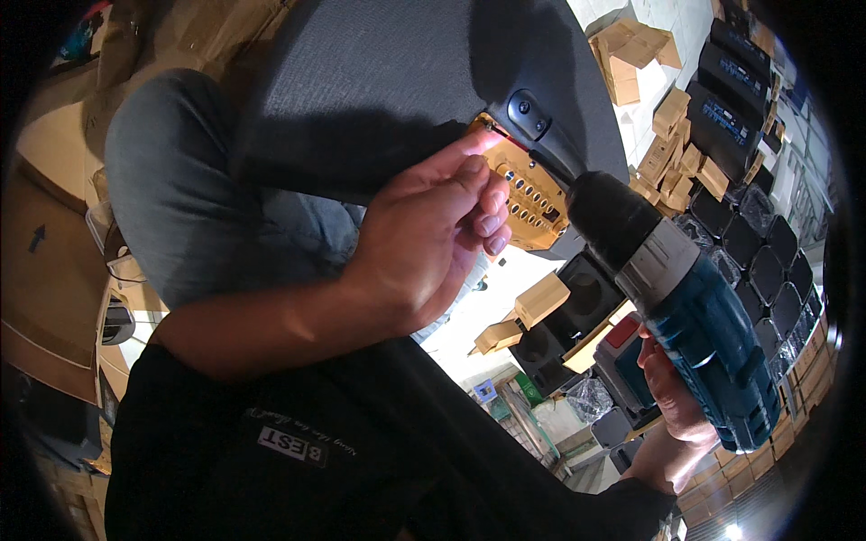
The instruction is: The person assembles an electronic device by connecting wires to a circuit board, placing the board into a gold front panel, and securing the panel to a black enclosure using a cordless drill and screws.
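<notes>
A dark grey speaker cabinet (pixel 388 90) rests across my lap, with a gold control panel (pixel 534 206) carrying rows of round jacks or knobs on its side. My left hand (pixel 433 216) has its index finger reaching to the panel's upper corner, beside a screw. The other fingers curl inward, and whatever they may hold is hidden. My right hand (pixel 678 397) grips the handle of a teal cordless drill (pixel 708 338). From its black chuck a long thin bit (pixel 514 142) points at the screw by my left fingertip. A black handle bracket (pixel 529 114) sits just above the panel.
Small cardboard boxes (pixel 541 299) and black speaker cabinets (pixel 591 293) stand on the floor beyond my lap. More black cabinets (pixel 726 126) are stacked at the far right. Cardboard sheets (pixel 50 261) lie at the left, beside my bent knee.
</notes>
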The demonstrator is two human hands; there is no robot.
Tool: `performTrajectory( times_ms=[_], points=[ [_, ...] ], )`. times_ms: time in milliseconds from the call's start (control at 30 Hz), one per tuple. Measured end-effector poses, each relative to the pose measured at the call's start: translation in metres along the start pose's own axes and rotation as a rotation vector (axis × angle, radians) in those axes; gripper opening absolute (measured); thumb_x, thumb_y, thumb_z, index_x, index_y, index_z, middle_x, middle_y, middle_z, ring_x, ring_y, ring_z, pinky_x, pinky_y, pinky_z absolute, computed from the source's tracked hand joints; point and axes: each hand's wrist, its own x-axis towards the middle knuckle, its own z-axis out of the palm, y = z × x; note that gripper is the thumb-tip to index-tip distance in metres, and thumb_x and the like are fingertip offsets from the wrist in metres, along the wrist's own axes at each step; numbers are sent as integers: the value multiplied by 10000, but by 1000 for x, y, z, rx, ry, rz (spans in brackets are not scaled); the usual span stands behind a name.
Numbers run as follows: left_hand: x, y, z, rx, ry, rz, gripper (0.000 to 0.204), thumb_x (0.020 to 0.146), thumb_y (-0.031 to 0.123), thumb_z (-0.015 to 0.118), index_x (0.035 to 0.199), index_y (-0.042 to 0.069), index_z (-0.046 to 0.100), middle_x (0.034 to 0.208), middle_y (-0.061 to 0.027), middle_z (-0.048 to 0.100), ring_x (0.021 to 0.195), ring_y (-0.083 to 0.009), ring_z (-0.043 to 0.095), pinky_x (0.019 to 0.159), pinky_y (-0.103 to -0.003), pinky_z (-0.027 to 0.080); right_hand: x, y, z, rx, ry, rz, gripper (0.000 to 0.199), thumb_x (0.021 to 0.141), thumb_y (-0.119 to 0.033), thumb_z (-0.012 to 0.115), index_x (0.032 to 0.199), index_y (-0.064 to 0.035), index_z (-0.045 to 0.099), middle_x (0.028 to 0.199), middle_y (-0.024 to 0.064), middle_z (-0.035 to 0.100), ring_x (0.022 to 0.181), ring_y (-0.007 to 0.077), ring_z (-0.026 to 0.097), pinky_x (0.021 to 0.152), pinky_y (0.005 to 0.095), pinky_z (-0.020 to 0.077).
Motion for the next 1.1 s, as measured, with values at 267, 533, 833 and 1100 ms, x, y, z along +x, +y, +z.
performTrajectory(
  times_ms=[267,533,833,1100],
  points=[
    [-1,2,1,47,-44,4,513,1133,225,402,1579,-9,305,866,13,504,789,-90,451,780,-298,428,7,-2,2,58,-10,15,239,867,-98,814,1089,-48,739,953,125,755,766,179,745,726,340,624],
    [2,1,-2,64,-81,24,558,1135,238,389,1589,-48,238,854,16,504,786,-86,456,775,-301,427,10,2,19,98,69,-25,259,881,-122,815,1112,-47,727,945,119,748,755,167,739,700,309,610],
    [2,1,-1,58,-69,25,548,1129,240,409,1583,-35,270,854,7,515,789,-90,465,775,-305,424,0,17,18,467,197,93,267,893,-103,795,1137,-29,717,954,128,748,758,169,730,728,311,587],
    [1,-3,-3,22,-21,13,514,1114,225,452,1574,25,340,855,2,509,793,-100,466,776,-322,413,15,3,-12,-469,-45,-249,226,898,-197,788,1061,-49,737,842,84,743,731,180,719,861,370,557]
  ],
)
